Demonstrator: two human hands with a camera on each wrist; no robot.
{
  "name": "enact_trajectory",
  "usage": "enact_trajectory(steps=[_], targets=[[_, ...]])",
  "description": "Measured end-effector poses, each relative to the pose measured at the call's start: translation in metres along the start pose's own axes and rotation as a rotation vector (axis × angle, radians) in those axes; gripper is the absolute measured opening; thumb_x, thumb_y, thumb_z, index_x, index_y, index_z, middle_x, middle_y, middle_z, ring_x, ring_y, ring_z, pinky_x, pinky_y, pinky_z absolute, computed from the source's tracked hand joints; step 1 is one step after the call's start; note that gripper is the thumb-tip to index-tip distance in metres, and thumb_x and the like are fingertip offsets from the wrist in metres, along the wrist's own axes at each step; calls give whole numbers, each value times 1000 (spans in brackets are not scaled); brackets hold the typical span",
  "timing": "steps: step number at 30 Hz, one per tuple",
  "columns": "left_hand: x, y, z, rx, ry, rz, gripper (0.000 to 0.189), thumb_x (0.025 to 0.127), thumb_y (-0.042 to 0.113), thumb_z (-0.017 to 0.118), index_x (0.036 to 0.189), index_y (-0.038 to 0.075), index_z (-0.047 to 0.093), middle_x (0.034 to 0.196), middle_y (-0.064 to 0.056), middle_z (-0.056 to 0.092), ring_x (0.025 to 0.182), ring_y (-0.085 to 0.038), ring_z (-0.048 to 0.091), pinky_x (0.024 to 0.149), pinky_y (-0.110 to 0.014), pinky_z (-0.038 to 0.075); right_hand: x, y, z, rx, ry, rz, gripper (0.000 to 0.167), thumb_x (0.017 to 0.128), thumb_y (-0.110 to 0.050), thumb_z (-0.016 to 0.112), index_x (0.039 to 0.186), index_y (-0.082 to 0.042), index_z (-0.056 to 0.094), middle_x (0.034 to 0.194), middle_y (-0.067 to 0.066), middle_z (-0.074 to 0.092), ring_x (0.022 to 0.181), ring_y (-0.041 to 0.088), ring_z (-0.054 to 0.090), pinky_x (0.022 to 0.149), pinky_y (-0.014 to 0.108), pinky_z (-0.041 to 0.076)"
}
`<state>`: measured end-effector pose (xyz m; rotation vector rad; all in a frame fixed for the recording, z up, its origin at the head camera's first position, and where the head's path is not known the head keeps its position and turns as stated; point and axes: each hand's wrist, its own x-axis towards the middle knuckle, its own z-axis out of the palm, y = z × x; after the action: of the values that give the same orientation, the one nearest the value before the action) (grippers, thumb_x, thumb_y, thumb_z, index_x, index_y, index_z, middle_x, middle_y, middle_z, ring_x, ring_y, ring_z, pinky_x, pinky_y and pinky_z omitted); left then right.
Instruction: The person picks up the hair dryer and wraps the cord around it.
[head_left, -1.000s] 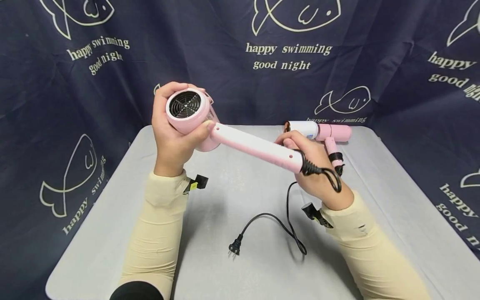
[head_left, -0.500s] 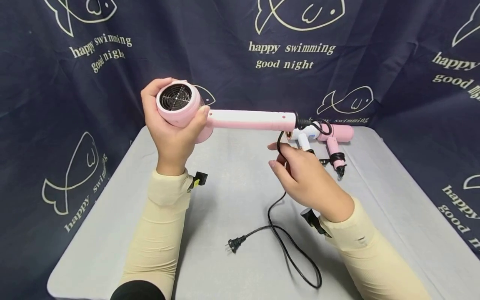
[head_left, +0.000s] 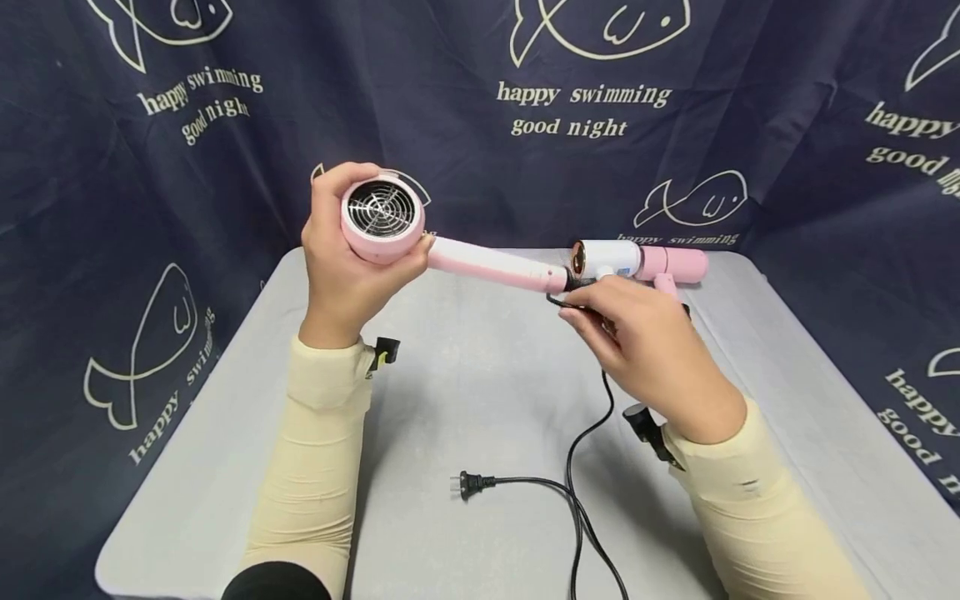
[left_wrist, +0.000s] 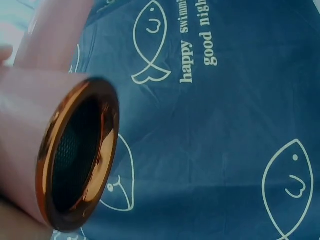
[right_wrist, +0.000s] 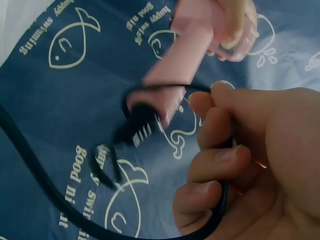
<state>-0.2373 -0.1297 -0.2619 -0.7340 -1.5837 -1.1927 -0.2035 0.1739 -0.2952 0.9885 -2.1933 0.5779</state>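
Observation:
My left hand grips the barrel of a pink hair dryer above the table, its round black grille toward the head camera. In the left wrist view the dryer's copper-rimmed outlet faces out. The handle points right, dipping slightly. Near the handle's end my right hand holds the black power cord, pinched between thumb and forefinger with the other fingers curled on it. In the right wrist view the cord loops around the handle's end by its strain relief. The two-pin plug lies on the table.
A white hair dryer and another pink hair dryer lie at the back right of the grey table, partly behind my right hand. Dark blue printed curtains stand behind and at both sides.
The handle swung up level, then dipped again. My right hand moved below the handle, then up and right to its end with the cord. Slack cord slid toward the table's front.

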Motion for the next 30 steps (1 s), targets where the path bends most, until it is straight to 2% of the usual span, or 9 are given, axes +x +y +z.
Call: enact_trajectory(steps=[3, 6, 12, 18, 22, 25, 28, 30], targets=[[0, -3, -3, -73, -64, -22, 65, 64, -9, 87, 120, -15, 54, 113, -25, 68, 107, -27, 67, 102, -38, 51, 0, 4, -6, 38, 28, 5, 15, 88, -10, 82, 101, -16, 78, 77, -9, 59, 68, 5, 45, 63, 16, 34], [0, -6, -4, -158, -100, -60, 68, 62, -10, 88, 121, -15, 54, 115, -25, 67, 108, -29, 66, 103, -39, 50, 1, 7, -11, 96, 52, 18, 17, 84, -10, 85, 97, -18, 78, 77, -12, 61, 67, 1, 46, 61, 13, 36], [-1, -8, -6, -292, -122, -99, 72, 60, -12, 89, 122, -16, 53, 114, -27, 66, 108, -33, 65, 102, -40, 50, 5, 8, -18, 262, 86, 49, 19, 78, 0, 88, 86, -12, 76, 74, -9, 58, 63, 1, 43, 56, 15, 34], [1, -6, -5, -464, -143, -118, 72, 58, -18, 84, 120, -20, 48, 110, -31, 65, 102, -39, 65, 97, -43, 53, 10, 6, -25, 414, 50, 71, 24, 76, 12, 83, 87, -9, 78, 74, -5, 63, 65, 2, 46, 56, 19, 36], [2, -5, -3, -554, -129, -133, 70, 58, -19, 83, 119, -19, 48, 107, -34, 65, 99, -43, 64, 92, -45, 55, 5, 15, -21, 489, 9, 80, 29, 78, 15, 79, 94, -9, 80, 82, -3, 70, 69, 5, 53, 59, 20, 41], [1, -5, -1, -585, -96, -144, 68, 58, -15, 83, 118, -16, 51, 106, -32, 66, 99, -44, 65, 92, -45, 55, 0, 20, -15, 560, -43, 136, 28, 86, 11, 75, 102, -11, 80, 85, 0, 70, 70, 8, 56, 60, 22, 45], [0, -5, 0, -587, -48, -161, 64, 59, -13, 83, 117, -10, 56, 106, -27, 68, 98, -42, 67, 92, -43, 55, -1, 22, -10, 610, -101, 214, 25, 96, 1, 68, 108, -17, 79, 82, 0, 68, 67, 11, 55, 56, 24, 45], [0, -6, 1, -562, -11, -166, 63, 60, -10, 83, 117, -8, 58, 107, -24, 69, 98, -40, 68, 93, -42, 54, 0, 21, -4, 619, -106, 237, 23, 100, -3, 64, 110, -18, 78, 83, 0, 68, 68, 12, 56, 57, 24, 46]])
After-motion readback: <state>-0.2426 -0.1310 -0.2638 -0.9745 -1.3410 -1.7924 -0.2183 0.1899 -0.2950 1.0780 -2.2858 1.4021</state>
